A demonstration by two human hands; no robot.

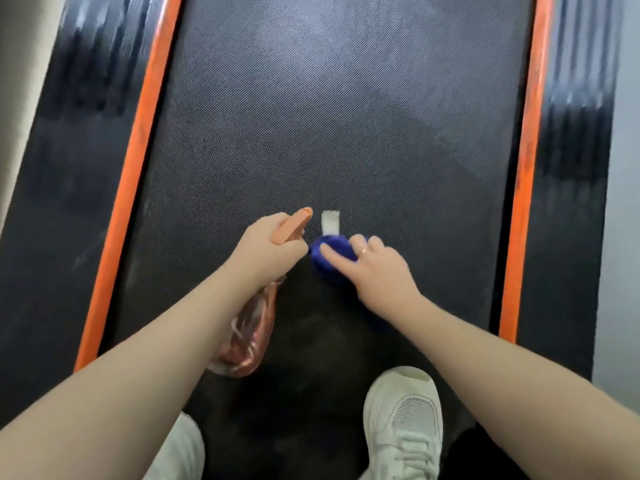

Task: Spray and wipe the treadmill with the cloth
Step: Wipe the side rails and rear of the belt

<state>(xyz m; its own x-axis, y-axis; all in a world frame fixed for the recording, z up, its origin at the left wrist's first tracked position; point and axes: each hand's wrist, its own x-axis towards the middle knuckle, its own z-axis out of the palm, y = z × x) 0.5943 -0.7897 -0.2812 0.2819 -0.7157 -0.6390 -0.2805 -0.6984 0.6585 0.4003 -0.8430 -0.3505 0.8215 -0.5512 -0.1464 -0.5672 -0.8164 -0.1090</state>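
— Blue cloth (333, 252), where is it?
— On the black treadmill belt (329, 116), between the orange side strips, pressed flat under the right hand (375, 271); its fingers lie straight, a ring on one.
— And the left hand (268, 249)?
— Curled round the neck of a pinkish spray bottle (247, 336), orange nozzle pointing forward. A small white patch (330, 222), perhaps a label, sits just beyond the cloth.

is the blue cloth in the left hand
No, the right hand presses the blue cloth on the treadmill belt; the left hand grips the spray bottle.
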